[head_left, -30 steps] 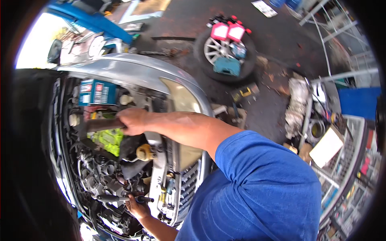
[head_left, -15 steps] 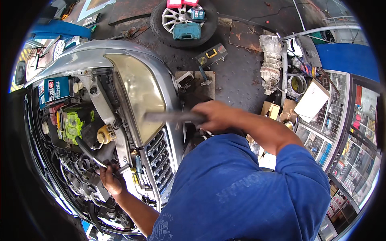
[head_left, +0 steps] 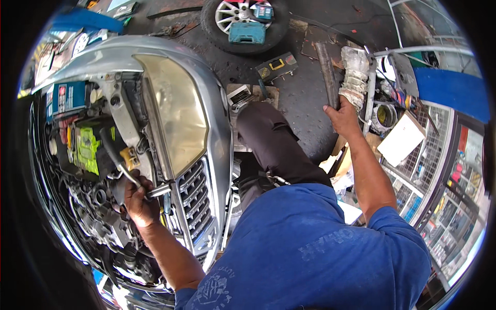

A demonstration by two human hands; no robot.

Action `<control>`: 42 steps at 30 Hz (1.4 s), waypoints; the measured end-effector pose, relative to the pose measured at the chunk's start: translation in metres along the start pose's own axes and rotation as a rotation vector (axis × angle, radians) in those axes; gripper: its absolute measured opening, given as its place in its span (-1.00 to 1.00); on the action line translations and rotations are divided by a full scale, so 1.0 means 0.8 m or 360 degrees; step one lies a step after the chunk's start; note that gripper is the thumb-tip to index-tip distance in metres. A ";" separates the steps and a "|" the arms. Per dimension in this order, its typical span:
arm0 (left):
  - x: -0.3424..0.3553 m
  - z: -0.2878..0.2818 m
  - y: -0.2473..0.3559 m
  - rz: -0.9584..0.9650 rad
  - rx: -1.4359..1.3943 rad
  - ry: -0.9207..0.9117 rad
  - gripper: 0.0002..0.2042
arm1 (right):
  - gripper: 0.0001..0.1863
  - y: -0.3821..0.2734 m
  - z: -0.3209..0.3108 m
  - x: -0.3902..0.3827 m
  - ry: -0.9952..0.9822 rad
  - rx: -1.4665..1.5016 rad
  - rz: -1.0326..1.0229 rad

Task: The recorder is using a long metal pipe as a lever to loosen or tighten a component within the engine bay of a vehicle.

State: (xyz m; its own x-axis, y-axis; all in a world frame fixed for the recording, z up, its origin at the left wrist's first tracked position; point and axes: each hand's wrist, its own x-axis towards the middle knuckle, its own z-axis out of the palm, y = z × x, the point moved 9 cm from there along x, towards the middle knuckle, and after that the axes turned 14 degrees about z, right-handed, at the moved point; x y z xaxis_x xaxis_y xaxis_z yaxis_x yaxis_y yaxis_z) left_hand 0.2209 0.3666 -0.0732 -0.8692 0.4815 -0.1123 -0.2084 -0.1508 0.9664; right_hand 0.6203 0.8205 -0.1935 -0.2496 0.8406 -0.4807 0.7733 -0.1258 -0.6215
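My left hand is closed around a socket wrench above the engine bay. Its dark grip points away from me, and a shiny metal end sticks out to the right of my fingers, over the front frame beside the grille. Out to the right, my right hand grips the near end of a long, dull metal pipe. The pipe points away from me over the floor, apart from the car. A clouded headlight lies beyond the grille.
A yellow-green battery cover and a blue box are in the engine bay. On the floor are a toolbox, a wheel bearing cases, and a metal gearbox-like casing. Wire-mesh shelving stands at right.
My right hand has swung the pipe from over the headlight out to the right. My left hand and the wrench have shifted slightly away from me.
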 end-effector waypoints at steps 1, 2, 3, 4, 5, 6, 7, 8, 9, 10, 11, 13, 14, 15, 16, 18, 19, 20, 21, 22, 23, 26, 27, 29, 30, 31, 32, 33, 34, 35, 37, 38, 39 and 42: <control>-0.011 0.002 -0.008 -0.0044 -0.0130 -0.0009 -0.49 | -0.60 -0.006 0.005 0.003 -0.0032 -0.0066 -0.0111; -0.023 -0.003 -0.013 -0.0015 -0.0100 0.0041 -0.48 | -0.54 -0.004 0.015 0.010 -0.0104 -0.0072 -0.0072; -0.031 -0.009 -0.015 0.0025 -0.0087 0.0069 -0.48 | -0.54 -0.005 0.021 0.016 -0.0144 -0.0087 -0.0083; -0.041 -0.018 -0.015 0.0080 -0.0066 0.0125 -0.47 | -0.52 -0.011 0.031 0.025 -0.0224 -0.0159 -0.0139; -0.051 -0.019 -0.017 0.0137 -0.0133 0.0100 -0.46 | -0.49 -0.011 0.041 0.036 -0.0277 -0.0282 -0.0089; -0.062 -0.029 -0.022 0.0162 -0.0147 0.0192 -0.46 | -0.46 -0.023 0.043 0.044 -0.0202 -0.0489 -0.0206; -0.071 -0.031 -0.028 0.0173 -0.0257 0.0208 -0.46 | -0.46 -0.039 0.048 0.050 -0.0238 -0.0464 -0.0360; -0.074 -0.028 -0.030 0.0251 -0.0312 0.0144 -0.45 | -0.45 -0.036 0.061 0.066 -0.0399 -0.0579 -0.0213; -0.077 -0.029 -0.033 0.0295 -0.0353 0.0169 -0.47 | -0.44 -0.032 0.071 0.080 -0.0568 -0.0674 -0.0055; -0.076 -0.030 -0.033 0.0391 -0.0267 0.0185 -0.46 | -0.42 -0.044 0.082 0.093 -0.0522 -0.0816 -0.0172; -0.074 -0.021 -0.032 0.0497 -0.0241 0.0114 -0.46 | -0.42 -0.058 0.085 0.105 -0.0538 -0.0790 -0.0284; -0.073 0.006 -0.040 0.0531 -0.0191 0.0000 -0.44 | -0.42 -0.062 0.107 0.128 -0.0658 -0.1039 -0.0458; -0.079 0.011 -0.049 0.0490 -0.0085 0.0144 -0.42 | -0.41 -0.059 0.116 0.141 -0.0734 -0.1081 -0.0540; -0.085 0.031 -0.062 0.0410 -0.0074 0.0126 -0.41 | -0.41 -0.051 0.121 0.158 -0.0736 -0.1080 -0.0588; -0.086 0.058 -0.073 0.0496 -0.0014 0.0015 -0.38 | -0.41 -0.037 0.130 0.173 -0.0826 -0.1042 -0.0627; -0.101 0.106 -0.122 0.0537 0.0151 0.0048 -0.30 | -0.39 -0.006 0.162 0.199 -0.0992 -0.0917 -0.0817; -0.107 0.132 -0.159 0.0508 0.0180 0.0062 -0.27 | -0.38 0.008 0.178 0.209 -0.1065 -0.0841 -0.0960; -0.117 0.156 -0.205 0.0493 0.0207 0.0201 -0.22 | -0.36 0.031 0.196 0.221 -0.1118 -0.0808 -0.0978; -0.124 0.182 -0.257 0.0524 0.0238 0.0359 -0.16 | -0.35 0.051 0.211 0.228 -0.1302 -0.0669 -0.0938; -0.129 0.214 -0.313 0.0342 0.0224 0.0428 -0.15 | -0.36 0.071 0.221 0.230 -0.1374 -0.0565 -0.0908; -0.125 0.256 -0.367 0.0374 0.0140 0.0438 -0.17 | -0.38 0.080 0.218 0.222 -0.1434 -0.0503 -0.1062; -0.116 0.372 -0.488 0.0039 -0.0172 0.0487 -0.16 | -0.36 0.090 0.172 0.185 -0.1592 -0.0113 -0.1418; -0.117 0.401 -0.520 -0.0117 -0.0226 0.0580 -0.19 | -0.35 0.091 0.156 0.176 -0.1676 -0.0033 -0.1423; -0.098 0.471 -0.531 0.0005 -0.0303 0.0190 -0.33 | -0.35 0.092 0.136 0.167 -0.1621 -0.0238 -0.1531; -0.096 0.487 -0.535 0.0046 -0.0228 0.0192 -0.38 | -0.35 0.088 0.123 0.162 -0.1634 -0.0171 -0.1602; -0.096 0.496 -0.543 0.0011 -0.0072 0.0225 -0.42 | -0.38 0.090 0.118 0.163 -0.1627 -0.0255 -0.1615; -0.099 0.500 -0.555 -0.0099 0.0014 0.0273 -0.49 | -0.41 0.097 0.118 0.164 -0.1638 -0.0372 -0.1594; -0.106 0.501 -0.570 -0.0246 0.0108 0.0330 -0.54 | -0.40 0.102 0.118 0.165 -0.1713 -0.0362 -0.1577; -0.111 0.504 -0.581 -0.0287 0.0084 0.0417 -0.57 | -0.40 0.116 0.121 0.173 -0.1751 -0.0447 -0.1458; -0.109 0.509 -0.590 -0.0268 -0.0005 0.0450 -0.60 | -0.40 0.123 0.117 0.179 -0.1699 -0.0422 -0.1497; -0.112 0.500 -0.616 -0.0350 0.0154 0.0518 -0.59 | -0.42 0.149 0.110 0.194 -0.1625 -0.0494 -0.1527; -0.109 0.494 -0.622 -0.0256 0.0215 0.0534 -0.55 | -0.43 0.163 0.108 0.204 -0.1592 -0.0561 -0.1540; -0.113 0.473 -0.636 -0.0389 0.0529 0.0580 -0.50 | -0.45 0.182 0.109 0.214 -0.1610 -0.0666 -0.1498; -0.125 0.403 -0.687 -0.0662 0.1161 0.0550 -0.42 | -0.57 0.277 0.114 0.245 -0.1871 -0.1326 -0.1155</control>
State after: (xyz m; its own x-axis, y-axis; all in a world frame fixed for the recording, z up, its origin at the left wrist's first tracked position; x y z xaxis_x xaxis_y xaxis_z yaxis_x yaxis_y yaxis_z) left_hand 0.5671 0.6797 -0.5187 -0.8979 0.0716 -0.4344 -0.3019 0.6181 0.7258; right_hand 0.6894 0.9095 -0.4820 -0.6685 -0.3059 -0.6779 0.2865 0.7352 -0.6144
